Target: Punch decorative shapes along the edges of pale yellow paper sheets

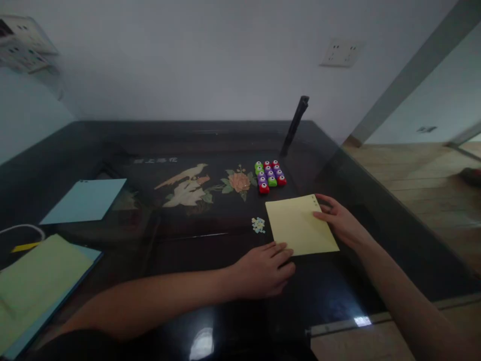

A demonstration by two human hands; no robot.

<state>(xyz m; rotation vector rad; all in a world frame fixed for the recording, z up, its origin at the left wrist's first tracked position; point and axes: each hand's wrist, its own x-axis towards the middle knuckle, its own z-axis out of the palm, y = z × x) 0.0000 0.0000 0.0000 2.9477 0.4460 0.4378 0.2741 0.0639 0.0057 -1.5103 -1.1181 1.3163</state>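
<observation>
a pale yellow sheet of paper [301, 224] lies flat on the dark glossy table [112, 140], a little right of centre and turned slightly askew. the right hand [340, 220] rests on the sheet's right edge, fingers laid flat over the paper with the grip loose and not closed around anything. the left hand [263, 271] lies palm down on the table at the sheet's near left corner, its fingertips touching or just overlapping the paper's edge; its fingers are lightly curled and it holds nothing. just beside the sheet's left edge sits a small cluster of tiny cut-out paper bits [258, 225], pale blue and yellowish. beyond the sheet, toward the wall, a block of small colourful punches [269, 176] stands in rows, red, green and purple, apart from the paper. a dark slim object [295, 125] leans up behind them. the table top shows an inlaid bird and flower picture [203, 184] at its middle. far to the left lie a light blue sheet [85, 200] and, nearer, a stack of green and blue paper [37, 286].
</observation>
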